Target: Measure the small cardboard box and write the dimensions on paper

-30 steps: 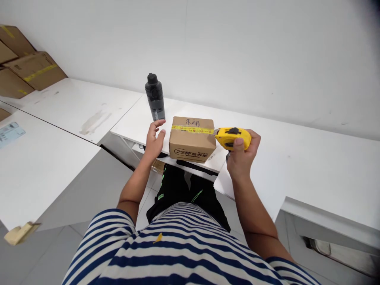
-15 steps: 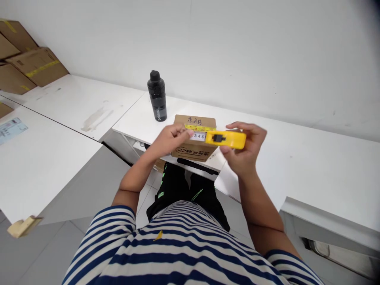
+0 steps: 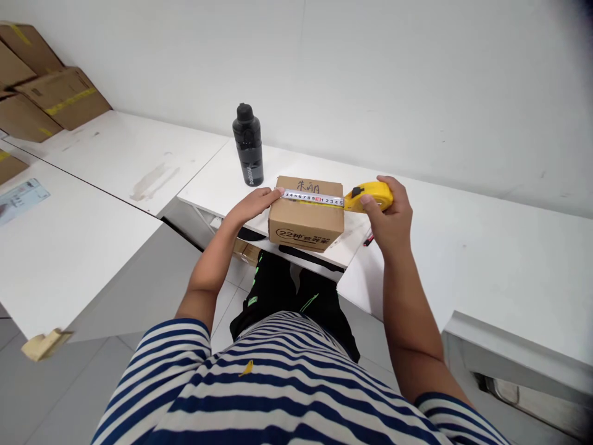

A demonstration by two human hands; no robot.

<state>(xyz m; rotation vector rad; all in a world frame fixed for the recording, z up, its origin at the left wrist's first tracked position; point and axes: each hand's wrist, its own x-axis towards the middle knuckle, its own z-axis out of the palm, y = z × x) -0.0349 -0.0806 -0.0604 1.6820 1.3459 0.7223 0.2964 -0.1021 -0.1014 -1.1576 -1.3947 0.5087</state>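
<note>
Two hands span the box [image 3: 306, 217] at the desk [image 3: 486, 247] edge: my left hand [image 3: 252, 205] pinches the tape [image 3: 313, 198] end at its left top edge so the blade lies flat. My right hand [image 3: 391, 216] grips the yellow case [image 3: 370, 195] past the right edge, keeping the blade taut

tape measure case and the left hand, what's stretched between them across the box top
In the head view, the pulled-out tape blade spans the cardboard box from left hand to yellow case.

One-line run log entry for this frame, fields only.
left hand: pins tape blade at box's left top edge | right hand: grips yellow tape measure at right edge | cardboard box: on white table
</note>
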